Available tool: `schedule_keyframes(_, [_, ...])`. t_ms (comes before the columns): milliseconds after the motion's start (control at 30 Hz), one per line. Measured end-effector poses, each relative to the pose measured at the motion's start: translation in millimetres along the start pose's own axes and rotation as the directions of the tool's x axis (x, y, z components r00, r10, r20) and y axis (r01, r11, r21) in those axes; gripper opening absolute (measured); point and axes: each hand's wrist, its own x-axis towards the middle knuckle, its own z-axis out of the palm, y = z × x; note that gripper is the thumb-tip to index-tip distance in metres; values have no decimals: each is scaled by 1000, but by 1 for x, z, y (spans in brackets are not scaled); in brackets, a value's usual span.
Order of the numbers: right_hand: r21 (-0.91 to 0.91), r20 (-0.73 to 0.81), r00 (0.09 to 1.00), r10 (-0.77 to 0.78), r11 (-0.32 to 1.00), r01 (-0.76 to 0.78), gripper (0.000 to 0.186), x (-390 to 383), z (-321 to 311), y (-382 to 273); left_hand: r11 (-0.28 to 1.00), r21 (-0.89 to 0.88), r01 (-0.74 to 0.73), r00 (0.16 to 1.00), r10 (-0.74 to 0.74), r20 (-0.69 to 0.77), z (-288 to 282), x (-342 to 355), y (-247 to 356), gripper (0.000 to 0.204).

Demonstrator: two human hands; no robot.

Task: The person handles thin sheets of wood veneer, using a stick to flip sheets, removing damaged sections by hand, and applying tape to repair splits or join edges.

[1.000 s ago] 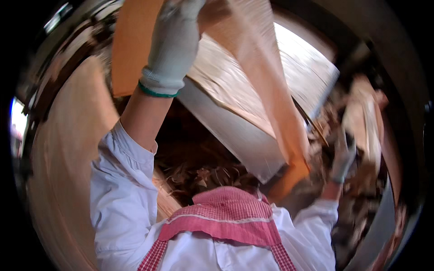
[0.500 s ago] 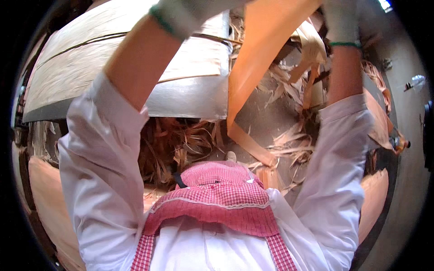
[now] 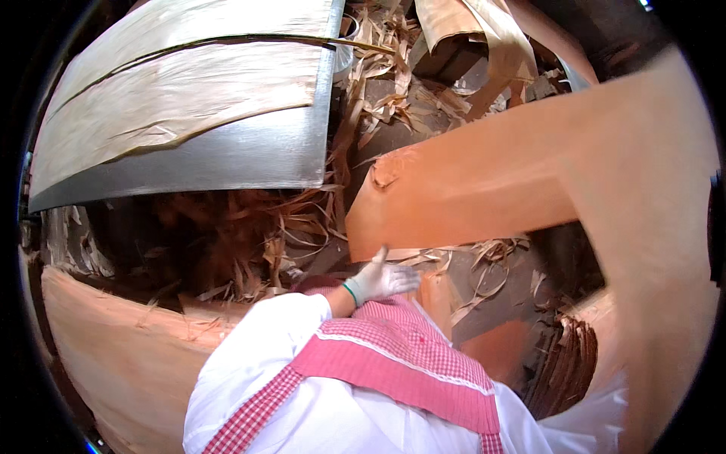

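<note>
My left hand [image 3: 382, 280], in a pale work glove with a green cuff edge, is held in front of my apron. Its thumb points up and the fingers stretch to the right, with nothing in them. Just beyond it hangs the near edge of a large orange-tan wood veneer sheet [image 3: 484, 181], apart from the fingers as far as I can tell. The sheet bends round and runs down the right side, smeared by motion. My right sleeve [image 3: 590, 424] reaches toward that part at the lower right; the right hand itself does not show.
A metal-topped table [image 3: 295, 155] at the far left bears pale veneer sheets [image 3: 204, 83] with a dark thin strip across them. Veneer scraps [image 3: 386, 91] litter the floor. A veneer stack [image 3: 121, 333] lies at the near left, another stack [image 3: 567, 363] at the right.
Both arms have come down from the upper edge. My left hand has drawn back to my waist, and the right arm has swung to the lower right. The veneer sheet has moved right and nearer.
</note>
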Motion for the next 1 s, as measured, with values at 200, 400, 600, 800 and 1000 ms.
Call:
schedule_keyframes(200, [38,253,871,421,895,-443,29,-209,74,29,653,-311,-691,721,656,-225,-17,69,55,62])
schedule_keyframes(400, [106,604,630,488,734,-670,24,-363,168,-29,528,-250,-812,583,709,-397,-29,111,120,35])
schedule_keyframes(600, [233,836,498,228,675,-700,19,-397,215,-122,322,-39,-946,314,879,-358,-88,-60,110,34])
schedule_keyframes(800, [308,917,400,6,627,-715,14,-371,248,-214,-269,403,-875,-442,784,-436,-55,-297,93,34])
schedule_keyframes(1000, [375,925,331,-184,575,-727,10,-328,263,-322,-646,487,-588,-790,587,-175,31,-555,83,43])
